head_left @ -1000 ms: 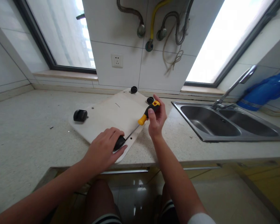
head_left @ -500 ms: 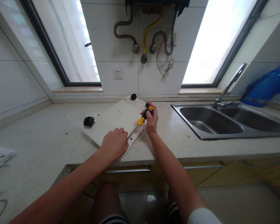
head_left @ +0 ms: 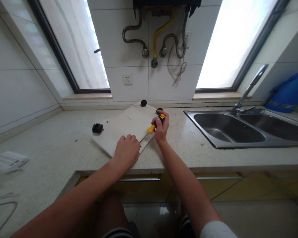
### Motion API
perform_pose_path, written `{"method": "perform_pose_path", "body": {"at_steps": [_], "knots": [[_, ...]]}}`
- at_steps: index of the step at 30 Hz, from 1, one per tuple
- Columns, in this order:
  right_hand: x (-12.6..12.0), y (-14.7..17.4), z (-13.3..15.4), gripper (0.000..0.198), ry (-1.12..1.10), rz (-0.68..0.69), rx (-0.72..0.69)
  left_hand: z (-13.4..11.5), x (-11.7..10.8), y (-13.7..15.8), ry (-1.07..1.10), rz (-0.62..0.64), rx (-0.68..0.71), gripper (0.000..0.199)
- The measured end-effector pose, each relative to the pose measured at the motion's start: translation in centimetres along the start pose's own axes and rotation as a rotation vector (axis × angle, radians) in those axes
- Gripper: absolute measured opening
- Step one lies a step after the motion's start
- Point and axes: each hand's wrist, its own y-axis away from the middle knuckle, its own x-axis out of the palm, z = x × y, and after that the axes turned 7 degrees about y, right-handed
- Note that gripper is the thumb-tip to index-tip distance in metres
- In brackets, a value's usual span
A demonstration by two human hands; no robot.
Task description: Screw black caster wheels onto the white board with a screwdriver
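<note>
A flat white board lies on the counter, turned so a corner points towards me. Black caster wheels sit on it: one at the left corner, one at the far corner, and one just behind my right hand. In my right hand is a yellow and black screwdriver, its shaft slanting down to the near corner. My left hand is closed over that corner, around or beside the screwdriver's tip. What its fingers grip is hidden.
A steel double sink with a tap is set into the counter on the right. A white power strip lies at the left. Metal hoses and a yellow pipe hang on the wall. A blue container stands at the far right.
The view has shifted slightly, so the scene sits a little further right. Both hands keep about the same places on the board and screwdriver.
</note>
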Motion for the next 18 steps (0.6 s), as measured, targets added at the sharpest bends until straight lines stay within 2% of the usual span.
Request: {"method": "perform_pose_path", "body": {"at_steps": [6, 9, 12, 15, 18], "knots": [[-0.6, -1.5, -0.7, 0.042, -0.103, -0.230, 0.087, -0.4, -0.8, -0.2, 0.071, -0.069, -0.030, 0.016], [-1.2, -2.4, -1.4, 0.040, -0.150, -0.359, 0.164, 1.1, -1.8, -0.5, 0.154, -0.109, -0.087, 0.015], [-1.8, -3.0, -2.2, 0.039, -0.181, -0.453, 0.239, 5.5, -3.0, -0.2, 0.267, -0.153, -0.226, 0.015], [-2.0, -3.1, -2.6, 0.038, -0.192, -0.488, 0.298, 12.3, -3.6, 1.1, 0.343, -0.228, -0.459, 0.025], [-1.7, -2.9, -2.8, 0.039, -0.191, -0.483, 0.329, 19.2, -2.9, 3.2, 0.359, -0.276, -0.738, 0.038]]}}
